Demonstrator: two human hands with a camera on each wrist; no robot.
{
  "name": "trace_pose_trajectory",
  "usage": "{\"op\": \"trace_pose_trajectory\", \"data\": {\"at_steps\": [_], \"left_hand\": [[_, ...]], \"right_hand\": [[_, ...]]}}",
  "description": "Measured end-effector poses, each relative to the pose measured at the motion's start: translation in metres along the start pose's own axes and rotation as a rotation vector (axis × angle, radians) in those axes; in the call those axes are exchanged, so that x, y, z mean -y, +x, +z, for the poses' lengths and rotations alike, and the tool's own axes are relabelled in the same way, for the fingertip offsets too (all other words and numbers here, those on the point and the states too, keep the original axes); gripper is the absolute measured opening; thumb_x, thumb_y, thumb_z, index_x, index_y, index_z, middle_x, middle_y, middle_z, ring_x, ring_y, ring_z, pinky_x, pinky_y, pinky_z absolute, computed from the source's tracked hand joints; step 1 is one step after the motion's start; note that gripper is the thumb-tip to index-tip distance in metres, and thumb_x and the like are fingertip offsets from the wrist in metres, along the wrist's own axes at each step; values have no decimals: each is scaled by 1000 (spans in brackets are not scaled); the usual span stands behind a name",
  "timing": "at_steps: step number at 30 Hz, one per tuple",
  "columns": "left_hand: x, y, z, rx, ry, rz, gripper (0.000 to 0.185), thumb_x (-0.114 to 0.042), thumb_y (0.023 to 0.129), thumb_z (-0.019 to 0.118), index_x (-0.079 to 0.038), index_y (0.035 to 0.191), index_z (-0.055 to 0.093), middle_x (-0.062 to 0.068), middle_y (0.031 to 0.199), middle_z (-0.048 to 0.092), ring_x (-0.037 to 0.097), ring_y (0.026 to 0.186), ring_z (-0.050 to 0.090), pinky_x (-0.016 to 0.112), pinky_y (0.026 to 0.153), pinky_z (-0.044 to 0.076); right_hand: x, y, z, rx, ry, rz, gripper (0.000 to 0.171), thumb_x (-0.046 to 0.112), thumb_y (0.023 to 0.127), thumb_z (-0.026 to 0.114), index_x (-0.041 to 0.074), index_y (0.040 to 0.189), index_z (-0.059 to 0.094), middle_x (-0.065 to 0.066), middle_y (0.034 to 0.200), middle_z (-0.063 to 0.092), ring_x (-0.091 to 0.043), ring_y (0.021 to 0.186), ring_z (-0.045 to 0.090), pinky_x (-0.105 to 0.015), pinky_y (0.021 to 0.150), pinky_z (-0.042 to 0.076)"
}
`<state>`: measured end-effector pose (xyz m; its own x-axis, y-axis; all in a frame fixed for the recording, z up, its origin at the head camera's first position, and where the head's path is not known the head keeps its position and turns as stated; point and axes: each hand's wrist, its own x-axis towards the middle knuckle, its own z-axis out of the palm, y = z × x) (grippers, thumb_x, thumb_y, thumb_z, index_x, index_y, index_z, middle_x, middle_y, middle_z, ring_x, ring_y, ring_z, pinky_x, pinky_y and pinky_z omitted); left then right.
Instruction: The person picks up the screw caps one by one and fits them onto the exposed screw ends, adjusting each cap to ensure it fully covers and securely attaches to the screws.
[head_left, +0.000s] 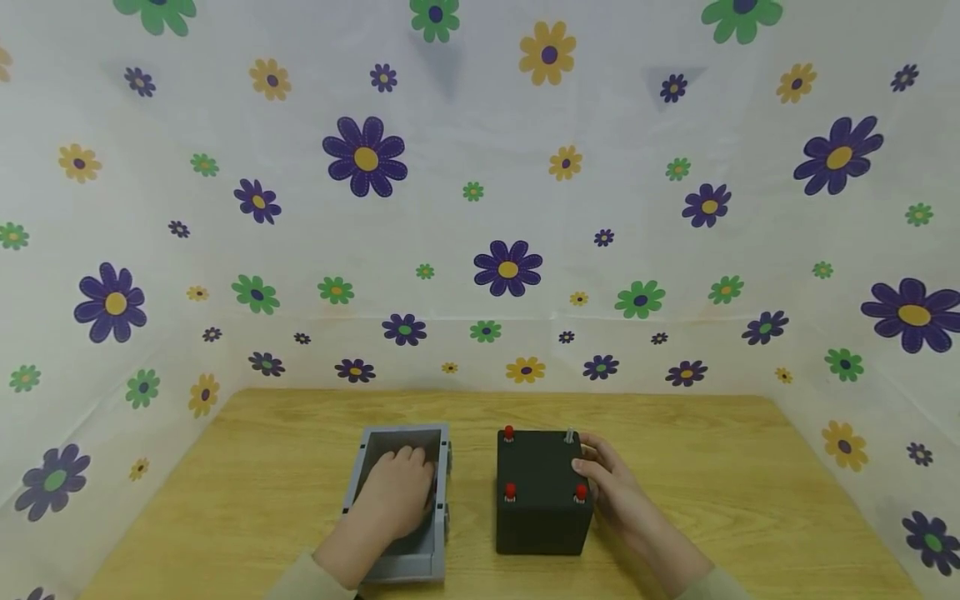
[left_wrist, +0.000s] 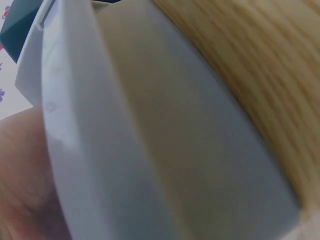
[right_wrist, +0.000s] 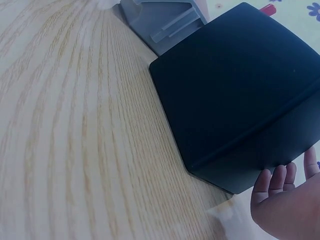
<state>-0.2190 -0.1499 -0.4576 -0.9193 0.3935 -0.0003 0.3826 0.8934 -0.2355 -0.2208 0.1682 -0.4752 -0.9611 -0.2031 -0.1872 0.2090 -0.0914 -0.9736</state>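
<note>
Right now I rest my left hand [head_left: 393,492] flat, fingers loosely spread, inside the grey tray [head_left: 442,500] on the table [head_left: 262,475], seemingly to steady it, while my right hand [head_left: 611,487], fingers straight, braces the black box's [head_left: 542,500] side just beside the tray.

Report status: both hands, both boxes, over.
Left hand flat inside grey tray, holding nothing. Right hand resting against black box, right side, fingers straight. Box upright on table, beside tray. Nothing between them.
</note>
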Motion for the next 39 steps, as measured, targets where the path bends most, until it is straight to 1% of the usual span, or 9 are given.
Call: {"op": "trace_pose_trajectory", "data": {"at_steps": [5,9,13,17,23,27,30,34,39], "left_hand": [[0,-2,1,-22,3,20,35,-33,96,76,-4,114,72,10,103,67,26,99,64,44,87,57],[2,-1,2,-30,19,30,37,-35,94,78,-7,116,71,9,103,67,25,99,64,43,87,58],[4,1,3,-47,31,30,38,-37,92,81,-7,113,71,9,101,67,25,97,65,42,84,58],[5,1,2,-57,15,24,36,-36,93,81,-6,111,71,9,100,67,25,96,65,42,82,58],[4,1,1,-57,2,13,30,-31,96,78,-5,109,72,9,99,67,25,95,65,43,82,57],[5,2,2,-46,11,14,23,-25,96,77,-6,109,73,9,98,67,25,94,65,42,82,57],[6,3,4,-42,17,21,19,-19,95,79,-8,109,74,9,98,68,25,94,65,42,81,58],[6,3,6,-57,15,33,15,-12,92,80,-9,106,74,8,96,70,25,93,66,41,79,58],[6,3,7,-79,14,40,15,-8,91,81,-10,103,74,7,95,71,24,91,68,41,78,58]], "right_hand": [[-1,1,0,3,8,-1,55,17,103,58,8,153,37,-8,141,47,-13,113,56,-24,95,52],[-1,1,0,2,10,0,55,17,103,58,8,153,37,-8,141,47,-13,112,57,-23,93,53],[-1,1,0,3,10,0,55,17,102,58,8,152,37,-8,141,47,-13,112,57,-23,93,53],[0,1,0,4,4,3,55,18,103,58,8,153,37,-8,141,46,-13,113,56,-24,95,52],[0,0,0,10,-4,0,55,18,103,58,9,153,36,-10,144,45,-13,115,56,-24,97,50],[-1,0,0,15,-3,-5,55,18,103,58,9,153,36,-8,142,45,-14,116,55,-25,98,50],[-1,-1,0,14,-2,-6,55,18,103,58,9,153,37,-7,142,46,-14,116,55,-25,98,49],[-1,-1,0,12,4,-8,55,18,102,58,9,152,37,-7,141,47,-14,116,55,-25,98,49],[-1,-1,0,7,10,-11,54,17,102,59,9,151,38,-6,140,48,-14,116,55,-25,99,49]]}}
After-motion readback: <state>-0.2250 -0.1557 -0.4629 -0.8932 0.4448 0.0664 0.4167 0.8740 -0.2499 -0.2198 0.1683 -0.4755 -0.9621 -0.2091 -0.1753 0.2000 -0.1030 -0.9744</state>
